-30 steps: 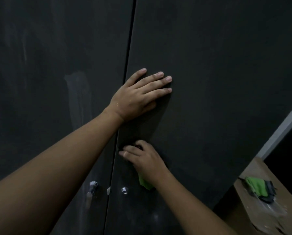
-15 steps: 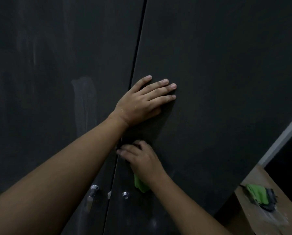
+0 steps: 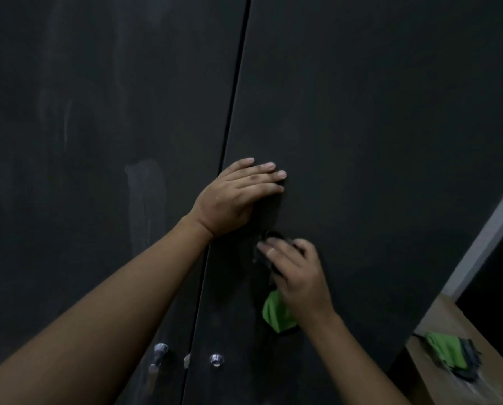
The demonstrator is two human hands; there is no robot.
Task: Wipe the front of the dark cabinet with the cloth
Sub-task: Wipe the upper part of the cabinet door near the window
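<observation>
The dark cabinet [image 3: 361, 127] fills the view, its two doors meeting at a vertical gap. My left hand [image 3: 235, 197] lies flat with straight fingers on the right door, just right of the gap. Below it, my right hand [image 3: 298, 276] presses a green and dark cloth [image 3: 275, 312] against the right door. A green corner of the cloth hangs out under the palm and a dark part shows under the fingertips.
Chrome knobs [image 3: 216, 359] sit low on both doors near the gap. A pale smear [image 3: 145, 200] marks the left door. At the lower right a wooden surface [image 3: 448, 323] carries more green and dark cloths [image 3: 451, 350]. A light wall strip [image 3: 486, 235] runs beside the cabinet.
My right hand with the cloth has slid to the right, away from the door gap. My left hand has stayed flat on the right door.
</observation>
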